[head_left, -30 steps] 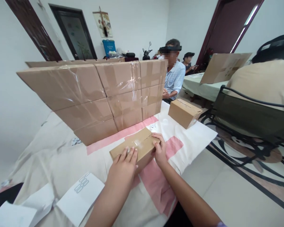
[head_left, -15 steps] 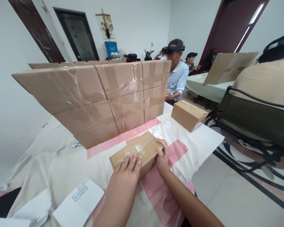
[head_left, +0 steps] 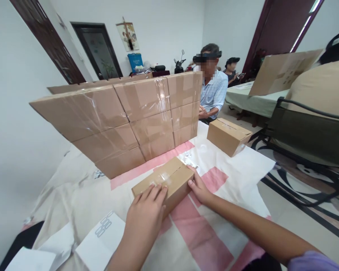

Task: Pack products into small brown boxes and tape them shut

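A closed brown cardboard box (head_left: pixel 172 180) with clear tape over its top seam lies on the cloth-covered table in front of me. My left hand (head_left: pixel 145 207) rests on its near left part, fingers stretched flat over the top by the tape. Around the right end of the same box my right hand (head_left: pixel 199 188) is closed, its thumb on the long front side and its fingers partly hidden behind the corner.
Behind the box stands a wall of taped cardboard boxes (head_left: pixel 147 113). Another closed box (head_left: pixel 228 135) sits far right, near a seated person (head_left: pixel 214 90). White printed cartons (head_left: pixel 101 237) lie front left. A folding chair (head_left: pixel 307 135) stands at right.
The view has shifted a little. My right forearm has swung outward to the right, and its hand sits slightly lower on the box end. The left hand stays on the box top.
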Tool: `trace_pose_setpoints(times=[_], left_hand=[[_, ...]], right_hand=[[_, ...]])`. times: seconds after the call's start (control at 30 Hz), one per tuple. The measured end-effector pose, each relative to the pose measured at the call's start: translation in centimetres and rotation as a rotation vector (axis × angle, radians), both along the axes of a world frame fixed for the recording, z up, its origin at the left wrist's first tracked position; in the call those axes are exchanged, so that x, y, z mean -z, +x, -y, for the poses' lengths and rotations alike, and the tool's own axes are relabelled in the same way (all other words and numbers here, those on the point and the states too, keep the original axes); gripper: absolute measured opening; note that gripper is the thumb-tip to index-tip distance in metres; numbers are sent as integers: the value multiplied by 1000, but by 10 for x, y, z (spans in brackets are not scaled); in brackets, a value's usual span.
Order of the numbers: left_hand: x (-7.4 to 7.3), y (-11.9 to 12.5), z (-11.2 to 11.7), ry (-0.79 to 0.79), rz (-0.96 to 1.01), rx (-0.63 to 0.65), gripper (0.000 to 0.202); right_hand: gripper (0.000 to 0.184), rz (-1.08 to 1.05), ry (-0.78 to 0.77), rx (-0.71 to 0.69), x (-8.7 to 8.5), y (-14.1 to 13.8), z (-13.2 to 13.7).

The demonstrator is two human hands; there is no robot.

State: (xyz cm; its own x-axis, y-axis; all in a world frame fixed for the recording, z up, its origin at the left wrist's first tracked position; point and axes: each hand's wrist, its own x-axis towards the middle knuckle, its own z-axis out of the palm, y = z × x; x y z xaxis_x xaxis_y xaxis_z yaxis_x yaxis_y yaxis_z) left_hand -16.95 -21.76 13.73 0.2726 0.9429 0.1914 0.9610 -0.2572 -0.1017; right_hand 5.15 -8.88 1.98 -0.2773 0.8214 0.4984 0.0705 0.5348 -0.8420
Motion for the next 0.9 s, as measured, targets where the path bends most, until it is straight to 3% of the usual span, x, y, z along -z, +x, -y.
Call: trace_pose_setpoints(times=[0.07, 0.13, 0.23, 0.3, 0.4, 0.47, 0.57, 0.63, 0.67, 0.7, 0.77, 0.83, 0.9], left_hand=[[-3, -8, 0, -44, 22, -53, 48], [-5, -18, 0, -91, 28, -132, 47], [-10, -32, -1, -151, 16, -299, 47], [-14, -33, -4, -156, 2, -413, 49], [-15, -14, -12, -35, -52, -479, 49], [-8, 14, -16, 142, -36, -413, 42], [12, 73, -28, 453, 209, -96, 31], [29, 110, -49, 449, 373, 176, 30], [39, 125, -64, 414, 416, 225, 29], [50, 135, -82, 426, 458, 222, 27], [74, 143, -122, 410, 549, 75, 32], [98, 137, -156, 358, 660, -95, 39], [115, 126, -174, 279, 754, -181, 44]], right_hand=[[48, 116, -42, -169, -16, 15, -15], [35, 152, -50, -192, -35, 26, -31], [33, 25, -38, 85, -58, 34, -56], [27, -30, -90, 213, -64, 34, -71], [27, -20, -180, 237, -61, 33, -89], [29, 1, -226, 227, -56, 33, -97], [34, 14, -364, 188, -48, 35, -103], [38, 42, -459, 171, -43, 38, -103], [40, 63, -490, 171, -42, 39, -103], [43, 87, -510, 174, -42, 41, -102], [47, 138, -540, 178, -42, 43, -101], [51, 196, -569, 184, -44, 45, -100], [53, 256, -587, 194, -44, 46, -99]])
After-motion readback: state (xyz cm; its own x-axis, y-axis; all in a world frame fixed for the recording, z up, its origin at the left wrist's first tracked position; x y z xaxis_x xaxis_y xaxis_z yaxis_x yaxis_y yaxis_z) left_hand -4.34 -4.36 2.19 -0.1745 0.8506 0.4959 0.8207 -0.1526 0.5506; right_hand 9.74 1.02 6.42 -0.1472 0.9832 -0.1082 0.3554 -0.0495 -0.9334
